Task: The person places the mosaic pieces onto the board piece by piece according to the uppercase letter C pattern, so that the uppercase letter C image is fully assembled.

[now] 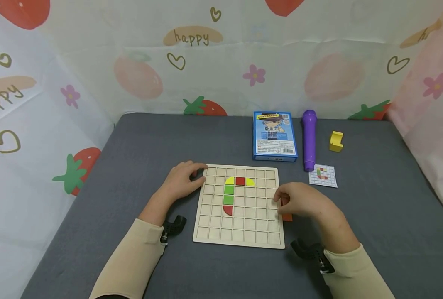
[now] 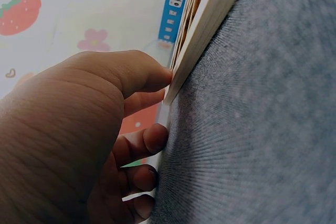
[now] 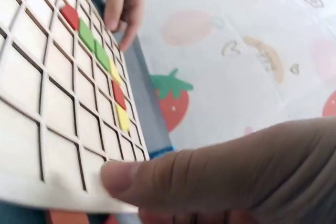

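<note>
— Starting at the left, what has the left hand (image 1: 182, 182) got?

— Its fingers rest against the left edge of the pale wooden grid board (image 1: 206, 232), near the top corner. The left wrist view shows the thumb (image 2: 142, 74) pressed flat to the board's edge and the other fingers curled loosely beside it, on the grey felt tabletop (image 1: 131, 141). Nothing is clasped.

— And on the board?

— Coloured tiles sit in the cells: a yellow quarter-round (image 1: 230, 181), a red square (image 1: 240, 181) and another yellow quarter-round (image 1: 250, 181) in a row, then two green squares (image 1: 228, 194) and a red quarter-round (image 1: 227, 210) running down from the left one.

— The right hand (image 1: 303, 201)?

— It lies over the board's right edge, fingers curled downward. An orange piece (image 1: 287, 217) shows beneath it on the table. The right wrist view shows a finger (image 3: 173, 179) lying on the board's rim; whether the hand actually grips the orange piece I cannot tell.

— Further right?

— A blue card box (image 1: 275, 136), a purple plastic pen-shaped tube (image 1: 309, 139), a small pattern card (image 1: 322, 175) and a yellow wooden block (image 1: 336, 141), all well apart from both hands.
</note>
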Motion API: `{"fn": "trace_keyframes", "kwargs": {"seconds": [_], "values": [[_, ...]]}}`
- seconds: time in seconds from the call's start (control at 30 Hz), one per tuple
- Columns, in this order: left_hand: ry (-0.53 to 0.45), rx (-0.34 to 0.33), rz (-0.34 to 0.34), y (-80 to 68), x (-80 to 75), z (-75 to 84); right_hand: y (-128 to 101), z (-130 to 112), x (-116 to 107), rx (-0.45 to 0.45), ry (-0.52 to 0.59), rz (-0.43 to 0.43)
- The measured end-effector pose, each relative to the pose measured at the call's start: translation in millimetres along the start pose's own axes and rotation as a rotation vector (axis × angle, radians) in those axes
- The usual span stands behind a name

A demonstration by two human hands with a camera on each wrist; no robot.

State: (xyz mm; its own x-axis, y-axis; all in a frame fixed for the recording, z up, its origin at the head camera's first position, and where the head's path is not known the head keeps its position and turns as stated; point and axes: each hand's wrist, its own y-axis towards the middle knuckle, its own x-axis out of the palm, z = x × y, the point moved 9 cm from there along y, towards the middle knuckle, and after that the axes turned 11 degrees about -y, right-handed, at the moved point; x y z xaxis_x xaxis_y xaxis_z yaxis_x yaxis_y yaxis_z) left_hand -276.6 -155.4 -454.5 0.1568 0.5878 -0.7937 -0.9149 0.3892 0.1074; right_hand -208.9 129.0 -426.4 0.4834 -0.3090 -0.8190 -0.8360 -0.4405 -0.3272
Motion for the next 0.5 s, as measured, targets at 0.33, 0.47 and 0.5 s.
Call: {"fn": "trace_keyframes", "kwargs": {"seconds": [0.33,0.47,0.5], "values": [[-0.009,0.006,0.005,-0.8,-1.5,1.3,-7,18,10,0.121,-0.115,-0.134],[-0.012,0.000,0.002,-0.8,-1.7,2.4,-5,18,12,0.193,-0.250,-0.102],[-0.012,-0.002,0.001,-0.8,-1.6,2.6,-5,18,12,0.203,-0.277,-0.091]]}}
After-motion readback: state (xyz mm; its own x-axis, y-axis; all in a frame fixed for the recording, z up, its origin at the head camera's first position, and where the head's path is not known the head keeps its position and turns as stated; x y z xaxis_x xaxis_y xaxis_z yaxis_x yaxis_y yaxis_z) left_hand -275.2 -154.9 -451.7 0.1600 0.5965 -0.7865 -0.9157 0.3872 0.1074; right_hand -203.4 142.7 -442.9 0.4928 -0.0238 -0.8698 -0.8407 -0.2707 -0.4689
